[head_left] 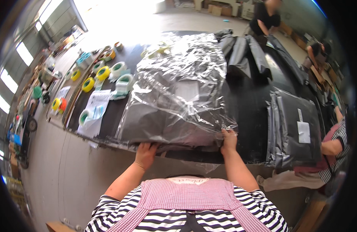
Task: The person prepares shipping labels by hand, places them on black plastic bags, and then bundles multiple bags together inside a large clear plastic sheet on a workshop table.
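A large clear plastic bag (166, 91), wrinkled and shiny, lies over a dark flat bundle in the middle of the black table (246, 120). A white label (187, 90) shows through the film. My left hand (146, 154) is closed on the bag's near edge, left of its middle; its fingertips are partly hidden there. At the near right corner, my right hand (229, 142) pinches the gathered film between thumb and fingers. What the dark bundle is made of cannot be made out through the glare.
Rolls of tape (88, 84) and a printed paper sheet (96, 106) lie at the left. To the right is a stack of grey packages (296, 129), with grey plastic bags (240, 58) behind. A co-worker in stripes (333, 149) stands at the right; other people work farther back.
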A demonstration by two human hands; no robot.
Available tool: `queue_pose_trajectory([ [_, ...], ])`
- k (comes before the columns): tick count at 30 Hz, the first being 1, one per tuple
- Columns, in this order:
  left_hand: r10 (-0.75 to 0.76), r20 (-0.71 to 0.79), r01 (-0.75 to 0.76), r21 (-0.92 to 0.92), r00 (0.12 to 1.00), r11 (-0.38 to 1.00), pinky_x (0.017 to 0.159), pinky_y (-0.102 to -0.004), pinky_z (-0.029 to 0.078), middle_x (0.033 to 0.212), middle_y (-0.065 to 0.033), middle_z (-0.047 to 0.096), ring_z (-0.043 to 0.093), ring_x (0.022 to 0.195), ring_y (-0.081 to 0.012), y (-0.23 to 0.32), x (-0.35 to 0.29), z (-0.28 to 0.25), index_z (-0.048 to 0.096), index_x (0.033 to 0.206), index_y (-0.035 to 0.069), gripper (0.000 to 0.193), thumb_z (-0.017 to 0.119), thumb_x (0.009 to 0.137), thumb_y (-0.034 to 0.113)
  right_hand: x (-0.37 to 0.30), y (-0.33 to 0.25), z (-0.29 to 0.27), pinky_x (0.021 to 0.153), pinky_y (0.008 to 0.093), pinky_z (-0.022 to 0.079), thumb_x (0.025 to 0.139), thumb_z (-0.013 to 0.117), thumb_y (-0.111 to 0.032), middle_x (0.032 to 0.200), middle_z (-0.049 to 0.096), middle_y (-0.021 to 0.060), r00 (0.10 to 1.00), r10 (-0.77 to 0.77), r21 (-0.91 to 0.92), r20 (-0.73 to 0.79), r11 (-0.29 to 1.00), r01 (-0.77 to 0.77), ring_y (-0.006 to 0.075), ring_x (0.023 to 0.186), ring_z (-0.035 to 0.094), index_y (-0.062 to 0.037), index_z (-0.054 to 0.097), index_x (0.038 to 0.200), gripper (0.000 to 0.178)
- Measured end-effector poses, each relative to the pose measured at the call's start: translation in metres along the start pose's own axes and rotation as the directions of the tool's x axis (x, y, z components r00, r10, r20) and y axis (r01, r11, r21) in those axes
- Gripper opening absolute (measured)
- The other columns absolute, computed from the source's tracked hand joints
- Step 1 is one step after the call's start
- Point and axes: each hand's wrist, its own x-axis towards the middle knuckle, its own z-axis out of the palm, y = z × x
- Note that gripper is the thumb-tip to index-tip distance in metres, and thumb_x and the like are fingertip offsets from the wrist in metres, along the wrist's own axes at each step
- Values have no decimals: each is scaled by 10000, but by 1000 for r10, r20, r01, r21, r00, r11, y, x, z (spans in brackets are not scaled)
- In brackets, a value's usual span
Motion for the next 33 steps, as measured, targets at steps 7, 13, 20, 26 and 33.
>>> queue_pose_trajectory([
  [7, -362, -722, 463, -66, 590, 884, 838, -365, 511, 1178, -144, 599, 591, 1008, -298, -82, -43, -34, 518, 1318, 73, 577, 703, 778, -12, -32, -28, -26, 864, 301, 508, 875, 543, 72, 1148, 655, 113, 910, -169, -559, 380, 742, 371, 196, 1002, 634, 10, 594, 1233, 367],
  [13, -710, 99, 450, -832, 697, 326, 657, -249, 491, 999, -54, 642, 581, 799, -121, -139, -12, 30, 582, 1242, 10, 369, 544, 878, 51, -33, -11, -7, 704, 340, 559, 776, 553, 177, 1212, 592, 157, 816, 117, -515, 566, 823, 240, 242, 992, 629, -30, 323, 1472, 762],
  [20, -529, 43, 399, -709, 848, 582, 496, -367, 410, 725, -62, 600, 542, 566, -176, -68, -60, -13, 626, 911, 29, 83, 591, 865, 89, -78, -53, -25, 472, 277, 425, 941, 494, -112, 747, 621, 15, 934, 328, -231, 144, 929, -290, 123, 566, 551, -87, 651, 1026, 181],
  [26, -133, 248, 212, -326, 960, 921, 800, -390, 466, 1002, -155, 648, 600, 933, -298, -111, -236, 53, 621, 1106, 23, 245, 557, 902, 141, -144, -42, -111, 632, 313, 525, 942, 443, 3, 850, 640, 63, 849, 423, -579, 316, 795, -181, 159, 716, 627, -35, 604, 1093, 224],
  [33, -108, 742, 562, -394, 661, 727, 982, -378, 466, 1157, -165, 683, 632, 1098, -329, -99, -175, -1, 629, 1243, 49, 362, 480, 949, 199, -129, 21, -73, 998, 376, 395, 960, 514, -119, 1237, 591, 135, 669, 447, -733, 594, 643, 221, 223, 1151, 519, -44, 601, 1223, 287],
])
